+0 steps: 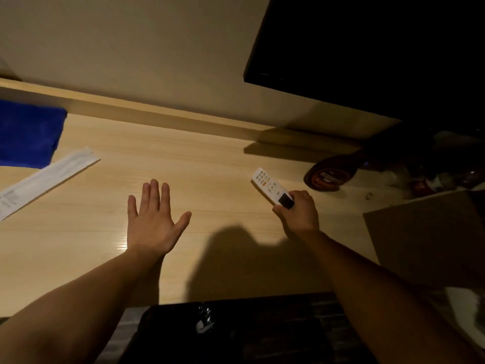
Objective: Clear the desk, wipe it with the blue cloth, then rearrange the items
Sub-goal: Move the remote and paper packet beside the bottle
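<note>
At the far left of the surface (210, 158) the blue cloth (29, 132) lies folded by the back edge, with a long white paper sleeve (44, 179) just in front of it, running diagonally. The left hand (152, 222), the nearer of the two to the cloth, hovers flat and released, fingers spread and pointing away. To the right, the right hand (299, 211) has its grip closed on the near end of the white remote (270, 187), whose long axis slants up-left from the fingers; a tape roll (328, 174) sits beyond it.

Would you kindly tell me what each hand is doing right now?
Left hand: open, fingers spread, holding nothing.
Right hand: closed on the white remote.
</note>
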Action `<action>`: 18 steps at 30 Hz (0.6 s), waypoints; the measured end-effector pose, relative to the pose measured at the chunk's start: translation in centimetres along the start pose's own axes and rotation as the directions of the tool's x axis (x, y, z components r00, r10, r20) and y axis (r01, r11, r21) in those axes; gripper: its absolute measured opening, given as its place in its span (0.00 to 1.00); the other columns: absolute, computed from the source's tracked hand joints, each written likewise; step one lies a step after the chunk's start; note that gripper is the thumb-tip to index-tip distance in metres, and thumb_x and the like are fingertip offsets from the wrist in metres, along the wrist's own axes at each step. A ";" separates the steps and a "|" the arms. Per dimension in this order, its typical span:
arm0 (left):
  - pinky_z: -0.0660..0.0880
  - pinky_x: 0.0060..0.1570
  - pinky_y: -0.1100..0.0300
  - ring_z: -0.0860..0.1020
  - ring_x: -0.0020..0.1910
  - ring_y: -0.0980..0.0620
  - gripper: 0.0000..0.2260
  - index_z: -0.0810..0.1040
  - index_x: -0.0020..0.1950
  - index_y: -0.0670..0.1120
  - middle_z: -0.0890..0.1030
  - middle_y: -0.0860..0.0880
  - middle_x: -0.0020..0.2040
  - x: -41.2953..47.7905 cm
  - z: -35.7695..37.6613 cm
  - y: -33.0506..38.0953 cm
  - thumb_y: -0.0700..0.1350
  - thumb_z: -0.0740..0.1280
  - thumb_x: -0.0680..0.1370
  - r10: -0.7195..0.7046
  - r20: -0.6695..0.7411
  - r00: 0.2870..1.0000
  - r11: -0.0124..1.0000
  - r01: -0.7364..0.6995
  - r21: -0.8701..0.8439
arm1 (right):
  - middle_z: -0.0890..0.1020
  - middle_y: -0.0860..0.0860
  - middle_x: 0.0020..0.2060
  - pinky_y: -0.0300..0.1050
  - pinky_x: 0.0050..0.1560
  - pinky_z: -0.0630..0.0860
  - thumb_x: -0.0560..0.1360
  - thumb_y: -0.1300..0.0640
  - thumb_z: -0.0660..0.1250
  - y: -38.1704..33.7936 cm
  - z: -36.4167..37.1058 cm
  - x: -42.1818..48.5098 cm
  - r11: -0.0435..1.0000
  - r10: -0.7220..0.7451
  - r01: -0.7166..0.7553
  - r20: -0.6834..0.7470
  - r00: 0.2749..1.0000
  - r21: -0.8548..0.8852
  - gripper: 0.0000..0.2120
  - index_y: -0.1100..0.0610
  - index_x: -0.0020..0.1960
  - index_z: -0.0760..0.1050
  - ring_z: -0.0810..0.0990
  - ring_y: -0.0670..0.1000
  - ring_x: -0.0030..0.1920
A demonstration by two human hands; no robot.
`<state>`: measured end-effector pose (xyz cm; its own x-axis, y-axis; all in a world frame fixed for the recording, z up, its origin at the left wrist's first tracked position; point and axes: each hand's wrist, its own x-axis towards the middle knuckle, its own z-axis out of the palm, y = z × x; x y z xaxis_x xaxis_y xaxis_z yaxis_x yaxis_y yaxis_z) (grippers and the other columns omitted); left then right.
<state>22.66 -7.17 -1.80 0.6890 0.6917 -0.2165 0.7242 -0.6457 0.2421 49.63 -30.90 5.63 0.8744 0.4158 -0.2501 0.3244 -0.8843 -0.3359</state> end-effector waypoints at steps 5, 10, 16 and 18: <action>0.39 0.81 0.40 0.37 0.85 0.48 0.43 0.43 0.87 0.47 0.42 0.44 0.87 0.0 0.1 0.1 0.74 0.43 0.80 -0.008 -0.018 1.000 1.000 0.008 0.015 | 0.76 0.55 0.57 0.52 0.54 0.80 0.73 0.46 0.76 5.7 -0.9 -0.8 0.989 0.151 -0.150 -0.069 0.986 0.013 0.24 0.59 0.61 0.77 0.77 0.57 0.59; 0.39 0.81 0.40 0.38 0.85 0.47 0.43 0.44 0.87 0.47 0.44 0.44 0.87 0.0 0.1 0.1 0.74 0.44 0.81 -0.013 -0.032 0.999 1.000 0.013 0.018 | 0.77 0.57 0.58 0.55 0.55 0.80 0.72 0.46 0.77 8.6 -0.5 -1.1 0.959 0.282 -0.277 -0.117 0.952 0.059 0.25 0.61 0.62 0.78 0.77 0.59 0.59; 0.39 0.81 0.40 0.38 0.85 0.48 0.43 0.44 0.87 0.47 0.44 0.44 0.87 -0.1 0.1 0.1 0.74 0.45 0.81 -0.011 -0.038 0.999 1.000 0.012 0.016 | 0.78 0.58 0.58 0.59 0.56 0.82 0.72 0.45 0.77 9.3 0.2 -0.7 0.937 0.345 -0.332 -0.157 0.925 0.105 0.26 0.61 0.61 0.77 0.78 0.61 0.60; 0.38 0.81 0.40 0.37 0.85 0.48 0.43 0.44 0.87 0.47 0.43 0.44 0.87 -0.1 0.0 0.1 0.74 0.45 0.81 -0.009 -0.035 0.999 1.000 0.010 0.011 | 0.78 0.58 0.59 0.60 0.56 0.82 0.72 0.44 0.77 9.3 0.2 -0.5 0.939 0.344 -0.338 -0.160 0.925 0.066 0.27 0.60 0.61 0.77 0.79 0.61 0.60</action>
<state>22.67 -7.31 -1.77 0.6809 0.7086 -0.1851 0.7311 -0.6426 0.2292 52.08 -39.28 2.44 0.9782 0.0461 -0.2023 -0.0151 -0.9566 -0.2909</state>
